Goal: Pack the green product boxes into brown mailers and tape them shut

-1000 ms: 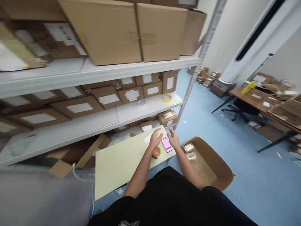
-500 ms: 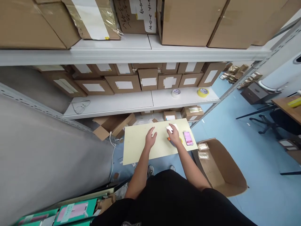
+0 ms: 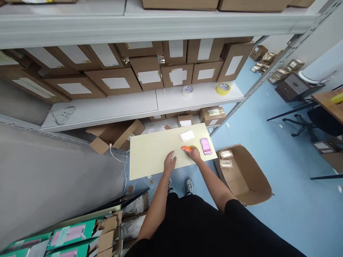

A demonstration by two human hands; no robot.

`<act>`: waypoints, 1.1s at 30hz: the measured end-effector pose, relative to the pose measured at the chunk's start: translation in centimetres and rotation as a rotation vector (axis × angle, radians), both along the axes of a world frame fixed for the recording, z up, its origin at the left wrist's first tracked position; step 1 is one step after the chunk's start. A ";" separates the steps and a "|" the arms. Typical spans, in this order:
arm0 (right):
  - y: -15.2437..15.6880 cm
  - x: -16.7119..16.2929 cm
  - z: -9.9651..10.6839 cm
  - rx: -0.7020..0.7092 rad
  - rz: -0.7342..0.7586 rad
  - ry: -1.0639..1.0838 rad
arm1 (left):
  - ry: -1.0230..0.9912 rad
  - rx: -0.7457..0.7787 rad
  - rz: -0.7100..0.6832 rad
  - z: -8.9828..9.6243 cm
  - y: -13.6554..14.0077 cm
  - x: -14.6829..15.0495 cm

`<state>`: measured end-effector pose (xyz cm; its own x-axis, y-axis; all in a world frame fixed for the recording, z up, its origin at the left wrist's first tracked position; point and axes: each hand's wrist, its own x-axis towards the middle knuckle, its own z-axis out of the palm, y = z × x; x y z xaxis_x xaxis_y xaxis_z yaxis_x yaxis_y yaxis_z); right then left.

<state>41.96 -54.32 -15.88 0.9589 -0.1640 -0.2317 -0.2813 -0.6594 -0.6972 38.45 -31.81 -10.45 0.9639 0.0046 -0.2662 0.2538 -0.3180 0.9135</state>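
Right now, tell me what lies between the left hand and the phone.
In the head view: a strip of tabletop, then the orange tape dispenser with the right hand at it.

I take this for a stockroom with a packing corner: metal shelving (image 3: 160,29) carries labelled cardboard boxes (image 3: 166,79), a white tape roll (image 3: 187,94) and a yellow tape roll (image 3: 223,92); an open carton (image 3: 254,169) holding small packets (image 3: 226,163) stands on the right; far right, my camera picks up heaped parcels (image 3: 268,58), a drawer cabinet (image 3: 292,89), a desk (image 3: 329,109) and a swivel chair (image 3: 320,119).
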 end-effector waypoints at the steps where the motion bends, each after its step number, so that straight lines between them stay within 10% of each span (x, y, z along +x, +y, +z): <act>1: 0.0 -0.4 -1.0 0.010 0.038 0.021 | 0.007 0.012 0.015 -0.5 0.0 -0.8; 8: 1.2 -2.0 -4.9 0.064 -0.041 0.104 | 0.089 0.069 0.092 -1.9 0.1 -5.6; 16: -0.3 -0.6 -1.9 0.209 -0.095 -0.005 | 0.038 0.012 0.062 0.5 -0.1 -4.6; 23: 1.2 -1.6 3.3 0.365 -0.107 -0.034 | -0.055 -0.041 0.085 4.6 2.0 -0.8; 33: 7.0 2.2 16.8 0.556 0.174 -0.390 | -0.307 -0.120 0.157 14.9 8.4 6.2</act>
